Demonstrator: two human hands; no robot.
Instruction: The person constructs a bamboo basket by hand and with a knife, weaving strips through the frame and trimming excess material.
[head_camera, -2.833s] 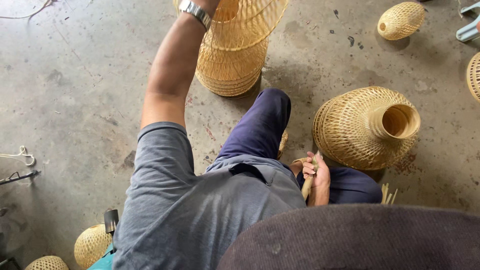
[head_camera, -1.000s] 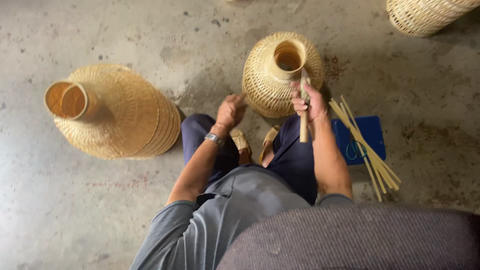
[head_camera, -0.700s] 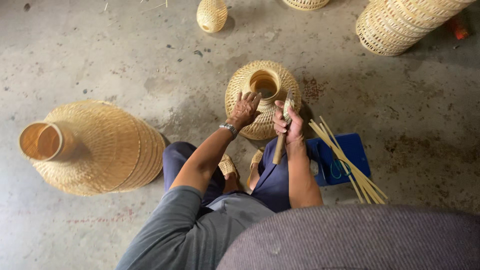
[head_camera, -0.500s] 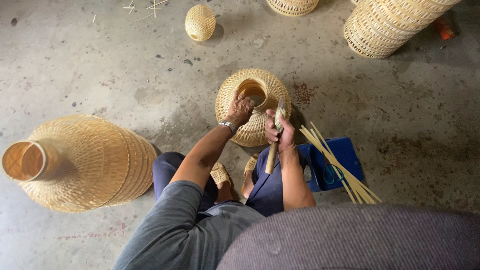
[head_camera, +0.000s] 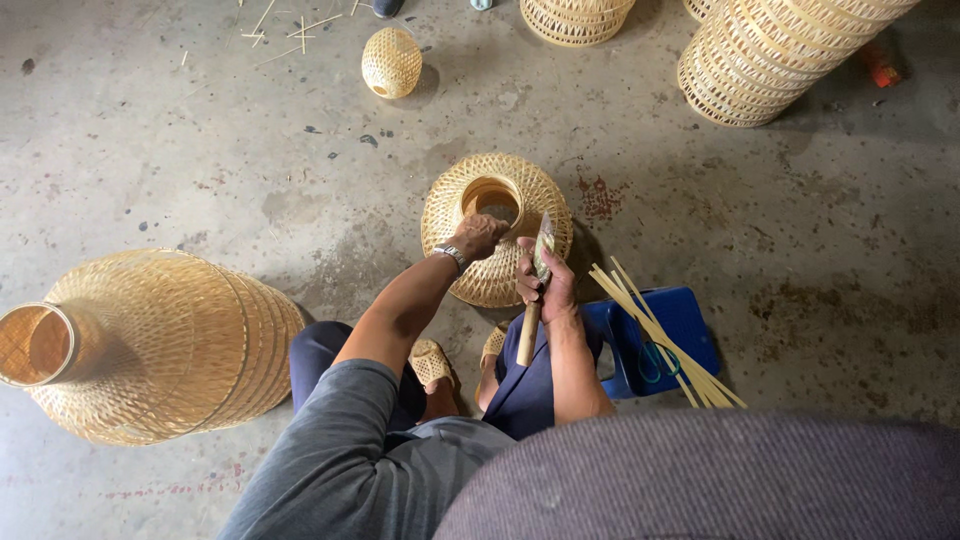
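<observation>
A woven bamboo basket (head_camera: 450, 205) with a narrow open neck stands on the concrete floor between my feet. My left hand (head_camera: 478, 237), a watch on its wrist, grips the rim of the neck. My right hand (head_camera: 548, 287) is closed around a knife (head_camera: 527, 338) with a wooden handle; its blade points up beside the basket's right side, close to the left hand. Both forearms reach forward over my dark trousers.
A large bell-shaped woven basket (head_camera: 160, 345) lies on its side at the left. Bamboo strips (head_camera: 665, 340) rest across a blue stool (head_camera: 625, 365) at my right. A small round basket (head_camera: 391, 62) and stacked baskets (head_camera: 770, 50) sit farther off.
My left hand has moved from my lap up to the basket's neck. The right hand has kept the knife, now closer to the basket. The view has tilted forward, showing more floor.
</observation>
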